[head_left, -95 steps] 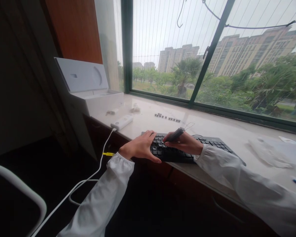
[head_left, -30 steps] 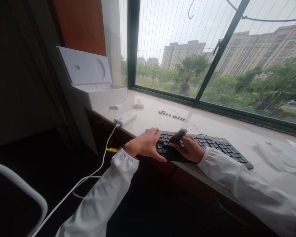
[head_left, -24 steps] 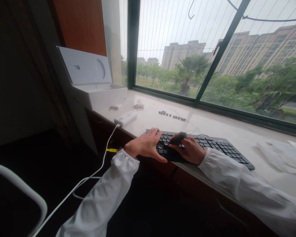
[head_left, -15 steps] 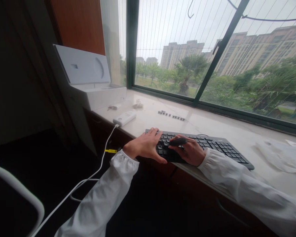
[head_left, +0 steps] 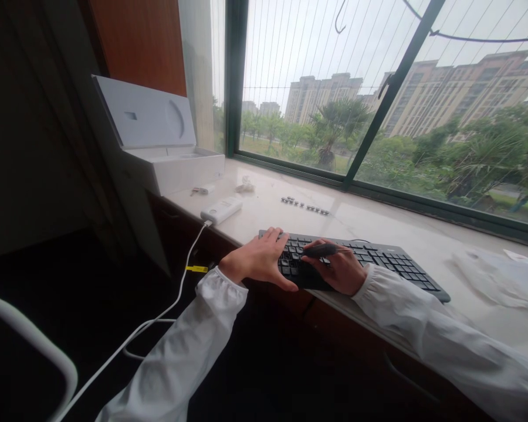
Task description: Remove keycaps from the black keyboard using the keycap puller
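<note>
A black keyboard lies along the front edge of the pale sill, with some keycaps off near its left part. Across its left end rests my left hand, open, thumb spread toward the near edge. My right hand is closed around a keycap puller with a dark handle; its thin metal wires point right, and the handle's left end is low over the keys. Whether that end touches a key cannot be told. Several loose keycaps lie in a broken row behind the keyboard.
A white power bank with a white cable sits left at the sill's edge. Behind it are an open white box and crumpled clear wrapping. Plastic bags lie right, and a window frame borders the back.
My right hand and the keycap puller have shifted very slightly; the puller's handle sits a little further right. My left hand stays in place. The view has turned slightly.
</note>
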The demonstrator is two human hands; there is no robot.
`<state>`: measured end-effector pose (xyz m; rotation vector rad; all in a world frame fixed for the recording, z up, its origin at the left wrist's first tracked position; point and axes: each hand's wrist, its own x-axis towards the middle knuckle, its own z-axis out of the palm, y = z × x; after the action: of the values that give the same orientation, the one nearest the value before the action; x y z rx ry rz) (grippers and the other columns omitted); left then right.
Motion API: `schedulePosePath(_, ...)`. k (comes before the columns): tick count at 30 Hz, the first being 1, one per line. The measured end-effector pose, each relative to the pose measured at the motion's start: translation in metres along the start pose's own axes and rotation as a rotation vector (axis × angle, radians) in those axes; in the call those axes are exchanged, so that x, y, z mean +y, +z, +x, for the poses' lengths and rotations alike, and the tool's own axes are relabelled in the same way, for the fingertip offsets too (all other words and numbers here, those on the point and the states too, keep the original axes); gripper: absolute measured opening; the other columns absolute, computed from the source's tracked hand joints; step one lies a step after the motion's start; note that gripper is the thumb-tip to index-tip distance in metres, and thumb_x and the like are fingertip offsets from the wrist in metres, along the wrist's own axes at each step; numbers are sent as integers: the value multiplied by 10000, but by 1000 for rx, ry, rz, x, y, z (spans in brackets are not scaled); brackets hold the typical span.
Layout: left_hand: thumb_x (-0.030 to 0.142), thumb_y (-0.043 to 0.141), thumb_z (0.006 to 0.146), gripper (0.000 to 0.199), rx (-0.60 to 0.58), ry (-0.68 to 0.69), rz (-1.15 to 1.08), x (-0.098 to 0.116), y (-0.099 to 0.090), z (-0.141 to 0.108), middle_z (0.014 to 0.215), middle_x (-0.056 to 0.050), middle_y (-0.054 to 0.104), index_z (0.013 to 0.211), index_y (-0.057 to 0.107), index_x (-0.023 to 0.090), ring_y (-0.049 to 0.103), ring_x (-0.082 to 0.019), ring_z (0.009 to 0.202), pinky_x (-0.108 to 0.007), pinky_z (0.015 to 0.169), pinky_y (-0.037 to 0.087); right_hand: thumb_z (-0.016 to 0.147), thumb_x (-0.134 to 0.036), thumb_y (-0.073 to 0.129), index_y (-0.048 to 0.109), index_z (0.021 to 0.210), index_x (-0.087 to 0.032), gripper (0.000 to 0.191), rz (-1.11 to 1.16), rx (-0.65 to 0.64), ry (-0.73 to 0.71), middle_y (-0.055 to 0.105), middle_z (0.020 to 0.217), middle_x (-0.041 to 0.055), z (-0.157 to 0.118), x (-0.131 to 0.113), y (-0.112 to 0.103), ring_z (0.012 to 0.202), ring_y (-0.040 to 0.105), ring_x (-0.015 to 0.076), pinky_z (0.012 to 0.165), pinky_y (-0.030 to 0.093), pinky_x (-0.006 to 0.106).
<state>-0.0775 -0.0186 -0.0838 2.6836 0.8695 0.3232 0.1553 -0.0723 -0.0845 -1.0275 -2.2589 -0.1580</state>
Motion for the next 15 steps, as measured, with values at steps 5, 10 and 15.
schedulePosePath(5,873,581,564,1255,0,0,17,-1,1,0,1588,-213,124,1502,138,167,85,-398,1468,-531,1154,200,894,-351,587,630,988,-197,186,21,-17,40,722,925,82,2,4,-2,773,691,211,712,558,339)
schedulePosePath(10,890,567,561,1270,0,2,14,0,1,-1,1584,-233,117,1500,152,143,98,-408,1463,-548,1147,214,886,-389,594,653,966,-192,220,34,-39,87,724,905,82,2,7,-3,762,687,216,702,544,332)
schedulePosePath(15,891,554,575,1255,8,9,38,1,0,-1,1581,-225,137,1502,142,152,102,-388,1466,-522,1147,231,883,-375,610,659,962,-174,222,33,-22,62,724,872,78,3,8,-2,727,680,198,666,533,305)
